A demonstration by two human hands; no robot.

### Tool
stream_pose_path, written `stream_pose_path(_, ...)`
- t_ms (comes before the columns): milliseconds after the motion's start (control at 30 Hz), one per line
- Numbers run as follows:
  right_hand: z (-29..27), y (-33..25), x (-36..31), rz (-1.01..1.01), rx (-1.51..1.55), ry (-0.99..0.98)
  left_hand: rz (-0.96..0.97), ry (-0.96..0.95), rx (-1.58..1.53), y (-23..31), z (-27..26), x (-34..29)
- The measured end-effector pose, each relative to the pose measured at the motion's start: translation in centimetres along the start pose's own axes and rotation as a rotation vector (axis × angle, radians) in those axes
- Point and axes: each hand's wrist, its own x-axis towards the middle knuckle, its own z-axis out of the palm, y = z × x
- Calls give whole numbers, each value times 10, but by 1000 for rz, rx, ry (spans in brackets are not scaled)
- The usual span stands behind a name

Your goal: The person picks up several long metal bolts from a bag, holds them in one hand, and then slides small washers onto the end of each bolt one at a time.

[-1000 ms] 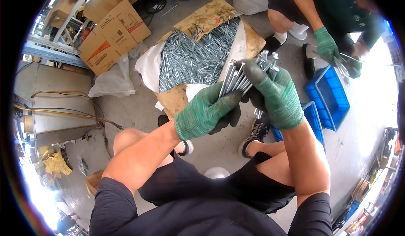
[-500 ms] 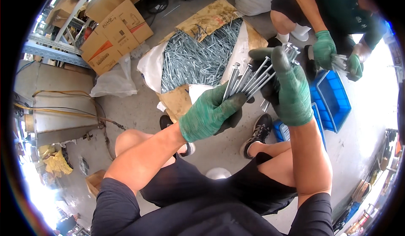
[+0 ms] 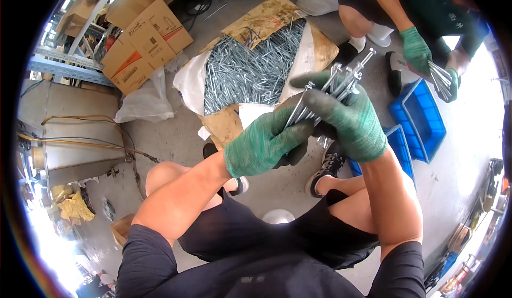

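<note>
Where the 2 gloved hands meet, off the near right corner of the white sack (image 3: 191,87): 1 bundle of long silver bolts (image 3: 349,82).

Left hand (image 3: 269,141): green glove, dark fingertips; grip pressed around the lower shafts, thumb laid along them. Right hand (image 3: 354,122): matching glove; grip pinching the bundle's upper part, thumb across the shafts; bolt heads project beyond it, 1 well clear of the others.

Change against 0.5 s ago: right thumb, upright then, now lies over the bolts; the 2 hands' portions, fanned apart then, now overlap. Reading: the bolts appear to be handled as 1 bundle, its head ends still uneven.

Within the sack: heap of loose bolts (image 3: 250,71), stained brown flap (image 3: 261,21) folded over its far edge. Right of the sack: 2 blue crates, the farther crate (image 3: 434,141) and the nearer crate (image 3: 404,149), the latter partly hidden by the right forearm; beyond them, crouching co-worker (image 3: 426,10) with a second sheaf of bolts (image 3: 440,79). Left of the sack: clear plastic bag (image 3: 144,106) and, farther back, printed cardboard box (image 3: 144,55).
</note>
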Motion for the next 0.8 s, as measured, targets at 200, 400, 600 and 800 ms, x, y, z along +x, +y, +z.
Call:
stream_pose_path(200, -4, -3, -2, -51, 44, -46, -44, -21, -130, -6, 4, -2)
stream_pose_path(400, -9, -1, 2, -21, 43, -105, -153, -66, -142, 2, 1, -3)
stream_pose_path(600, -17, -7, 8, -206, -3, 57, -112, -66, -76, -9, 5, -2)
stream_pose_path(800, -22, -3, 13, -275, -79, 123, 59, -64, 79, -9, 6, -6)
